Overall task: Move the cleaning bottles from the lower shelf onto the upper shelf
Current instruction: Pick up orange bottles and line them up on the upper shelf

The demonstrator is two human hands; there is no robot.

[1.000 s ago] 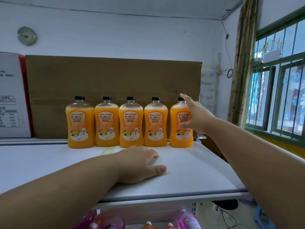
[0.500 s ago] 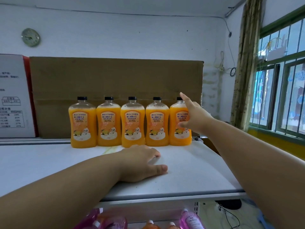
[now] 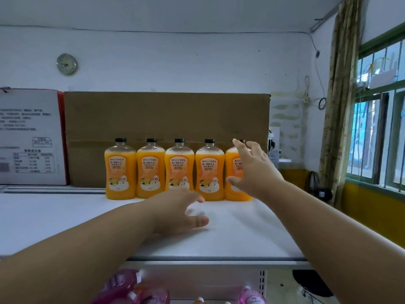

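Five orange plastic cleaning bottles with black caps (image 3: pixel 179 170) stand upright in a row at the far side of the white upper shelf (image 3: pixel 252 233), against a brown cardboard sheet (image 3: pixel 166 115). Right hand (image 3: pixel 255 170) spread open in front of the rightmost orange bottle (image 3: pixel 235 189), fingers straight; contact unclear, no grip. Left hand (image 3: pixel 177 212) open, fingers loosely extended just above the shelf top, holding nothing. Pink bottles (image 3: pixel 252 296) on the lower shelf, near edge.

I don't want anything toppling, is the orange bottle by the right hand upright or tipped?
Upright. The rightmost bottle stands on its base on the shelf, level with the other four; the right hand hides its cap.
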